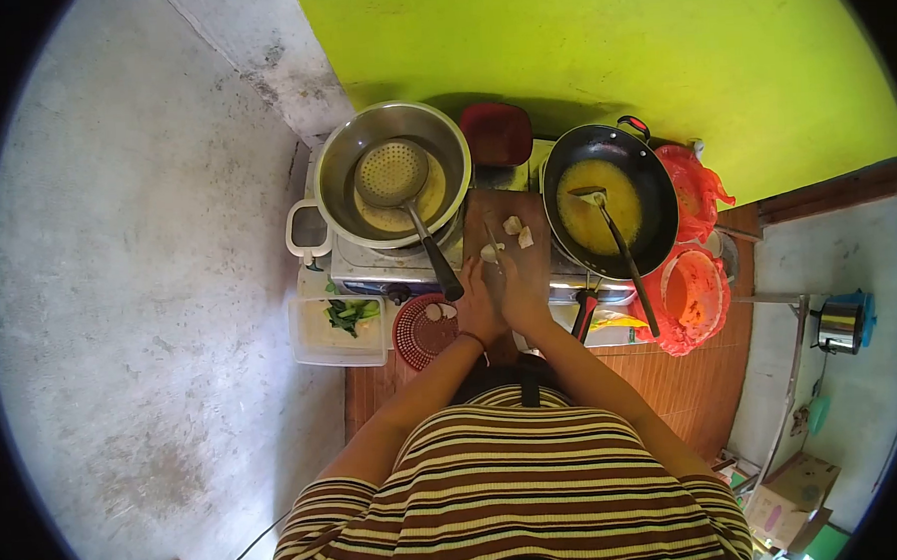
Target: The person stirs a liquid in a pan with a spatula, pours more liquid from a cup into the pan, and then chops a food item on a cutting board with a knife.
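A brown cutting board point(481, 211) lies between the pots in front of me, with cut pale chunks point(518, 231) on its right part. My left hand point(475, 301) is on the near part of the board, fingers closed against a pale food piece point(492, 251). Close beside it, my right hand point(522, 295) is closed on what looks like a knife point(491, 236); its thin blade points away from me at that piece. The knife's handle is hidden in the hand. What kind of food the pale pieces are is too small to tell.
Left stands a steel basin point(335, 150) with a skimmer point(392, 172); right, a black wok point(613, 143) of yellow liquid with a spatula point(622, 242). Their handles reach toward me. A plastic box with greens point(348, 315), red basket point(411, 344), red bowl point(496, 135) and red-bagged containers point(691, 291) surround the stove.
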A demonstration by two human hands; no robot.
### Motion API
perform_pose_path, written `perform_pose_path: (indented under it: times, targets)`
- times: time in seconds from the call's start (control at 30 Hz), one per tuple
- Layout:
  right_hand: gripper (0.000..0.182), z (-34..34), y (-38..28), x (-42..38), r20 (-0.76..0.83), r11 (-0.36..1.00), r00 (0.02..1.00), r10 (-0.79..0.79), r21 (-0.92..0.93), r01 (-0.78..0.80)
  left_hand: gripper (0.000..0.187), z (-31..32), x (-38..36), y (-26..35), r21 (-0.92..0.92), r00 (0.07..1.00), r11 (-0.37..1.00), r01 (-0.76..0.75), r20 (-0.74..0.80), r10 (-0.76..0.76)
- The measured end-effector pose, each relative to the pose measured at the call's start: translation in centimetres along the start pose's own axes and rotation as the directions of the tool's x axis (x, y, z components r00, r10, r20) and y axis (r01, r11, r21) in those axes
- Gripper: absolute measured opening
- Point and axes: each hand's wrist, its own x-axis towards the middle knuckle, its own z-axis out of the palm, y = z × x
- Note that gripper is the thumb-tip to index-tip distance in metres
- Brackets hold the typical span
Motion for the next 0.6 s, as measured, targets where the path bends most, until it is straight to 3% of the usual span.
perform_pose_path:
  times: [0.1,0.2,0.3,0.4,0.5,0.53,0.6]
  targets:
    - [0.049,-0.5,0.4,0.2,0.041,0.999,0.999,0.004,0.036,-0.005,0.111,2.6,-0.2,-1.0,0.296,0.998,0.955,-0.03,0.054,0.015]
    - [0.051,0.3,1.4,0.2,-0.022,0.987,0.993,-0.118,-0.109,0.115,0.109,3.4,0.5,-0.2,0.596,0.939,0.802,0.033,0.257,-0.229]
    - [0.055,1.4,2.4,0.3,-0.026,0.972,0.987,-0.158,-0.18,0.151,0.102,5.1,0.4,-1.8,0.659,0.984,0.752,0.028,0.112,-0.135]
    - [0.06,1.2,2.4,0.4,0.048,0.993,0.997,-0.062,-0.101,0.066,0.097,5.7,0.6,-2.1,0.573,0.976,0.81,0.124,0.078,-0.204]
    - [0.066,0.0,1.4,0.6,0.162,0.998,0.984,0.07,-0.011,-0.07,0.092,5.9,1.3,-2.2,0.525,0.986,0.839,0.146,-0.005,-0.169]
    - [0.068,-0.3,1.2,0.6,0.204,0.993,0.972,0.115,0.012,-0.12,0.091,5.6,1.4,-2.1,0.508,0.982,0.849,0.144,0.033,-0.187]
    - [0.07,0.7,2.4,0.6,0.141,0.998,0.988,0.06,-0.004,-0.06,0.09,4.5,1.5,-1.6,0.476,0.97,0.868,0.141,0.11,-0.217]
